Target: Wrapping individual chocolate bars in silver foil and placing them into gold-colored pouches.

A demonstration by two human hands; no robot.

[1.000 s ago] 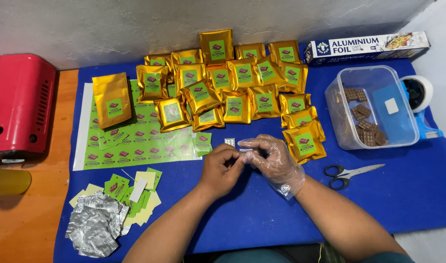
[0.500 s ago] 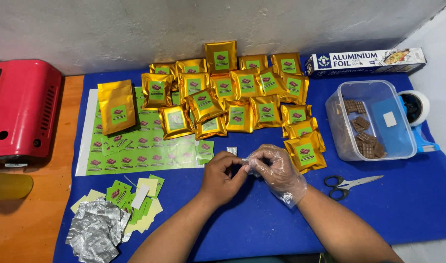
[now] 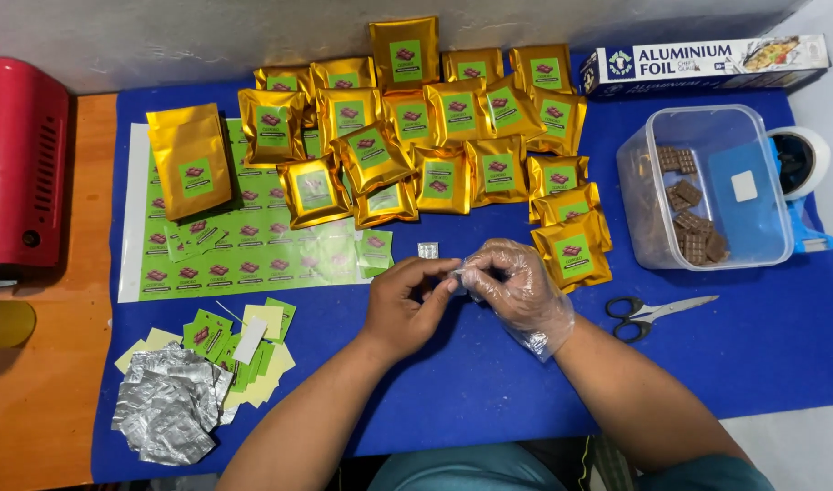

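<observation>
My left hand (image 3: 407, 305) is bare and my right hand (image 3: 516, 286) wears a thin clear plastic glove. Both meet over the blue mat (image 3: 726, 350), fingertips pinched together on a small clear, pale piece (image 3: 456, 275) held between them; what it is stays too small to tell. A tiny square packet (image 3: 427, 250) lies on the mat just beyond my fingers. Several gold pouches with green labels (image 3: 435, 127) are spread behind my hands, one (image 3: 573, 253) right beside my gloved hand.
A green label sheet (image 3: 244, 241) lies left. Cut labels (image 3: 239, 341) and crumpled foil (image 3: 166, 409) sit front left. Scissors (image 3: 653, 312), a clear tub of chocolate pieces (image 3: 703, 191), a tape dispenser (image 3: 803, 177) and a foil box (image 3: 707, 64) are right. A red machine (image 3: 21, 164) stands far left.
My hands stay together, fingers working the small piece with little shift. The view has tilted slightly, so everything sits a bit lower in the picture.
</observation>
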